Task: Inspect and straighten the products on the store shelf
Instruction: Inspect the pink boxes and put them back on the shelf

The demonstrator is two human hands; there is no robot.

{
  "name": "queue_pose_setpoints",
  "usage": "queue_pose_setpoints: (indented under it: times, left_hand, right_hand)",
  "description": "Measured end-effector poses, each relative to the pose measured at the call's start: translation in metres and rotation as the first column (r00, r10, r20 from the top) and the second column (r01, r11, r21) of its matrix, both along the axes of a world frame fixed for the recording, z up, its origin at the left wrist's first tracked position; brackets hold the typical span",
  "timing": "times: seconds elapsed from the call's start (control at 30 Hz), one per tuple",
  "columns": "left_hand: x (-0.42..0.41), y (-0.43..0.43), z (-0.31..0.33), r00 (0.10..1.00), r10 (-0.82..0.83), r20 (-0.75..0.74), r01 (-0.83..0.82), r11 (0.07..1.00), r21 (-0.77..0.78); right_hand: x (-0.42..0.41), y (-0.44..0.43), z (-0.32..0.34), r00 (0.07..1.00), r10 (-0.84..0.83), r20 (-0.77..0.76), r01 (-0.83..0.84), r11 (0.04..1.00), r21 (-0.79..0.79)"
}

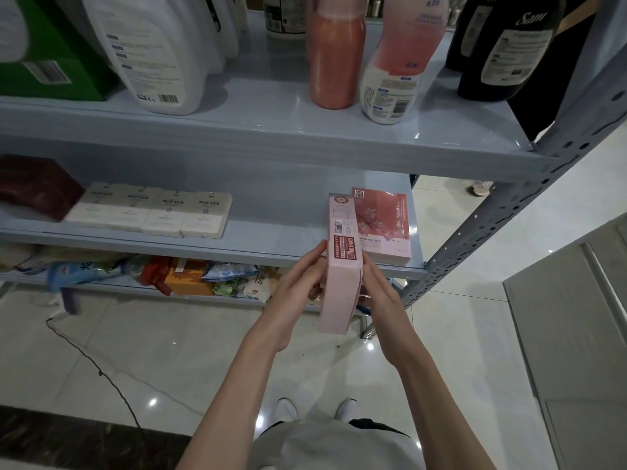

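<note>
Surveying a pale blue-grey metal shelf unit (305, 144) on a glossy white tiled floor (203, 351), I log a thin black cable (100, 373) crossing the tiles. The long pink cardboard box (341, 286) projects past the middle shelf's front edge. The left grip (298, 286) and right grip (380, 293) clasp its long sides, beside a flat pink floral-printed box (383, 225).

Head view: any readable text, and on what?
"Sam": on the black bottle, upper shelf.
Too small to read: barcode and print on the pink box held by left hand and right hand.
Blurred: labels on the pink pack, soap boxes, white jug, pink-white bottle.
</note>
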State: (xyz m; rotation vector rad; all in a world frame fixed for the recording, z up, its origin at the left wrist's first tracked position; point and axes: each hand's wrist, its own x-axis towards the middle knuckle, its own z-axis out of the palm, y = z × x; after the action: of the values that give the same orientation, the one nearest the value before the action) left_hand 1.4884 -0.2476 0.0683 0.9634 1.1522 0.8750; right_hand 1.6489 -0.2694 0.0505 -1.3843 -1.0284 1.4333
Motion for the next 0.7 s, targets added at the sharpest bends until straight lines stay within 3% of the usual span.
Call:
queue_pose_setpoints:
  times: [0.5,0.63,0.7]
  left_hand:
    - [-0.002,-0.003,0.003,0.994,0.087,0.073,-0.082,0.994,-0.069]
    - [-0.007,-0.004,-0.001,0.997,0.042,-0.059,-0.041,0.999,0.010]
    - [-0.008,-0.005,-0.007,0.991,0.016,-0.131,-0.008,0.998,0.066]
  right_hand:
    - [-0.007,0.001,0.007,0.999,0.005,0.038,-0.006,1.000,0.011]
    - [-0.003,0.002,0.025,0.985,-0.113,-0.127,0.100,0.990,-0.104]
    - [-0.003,0.003,0.027,0.990,-0.114,-0.080,0.106,0.989,-0.102]
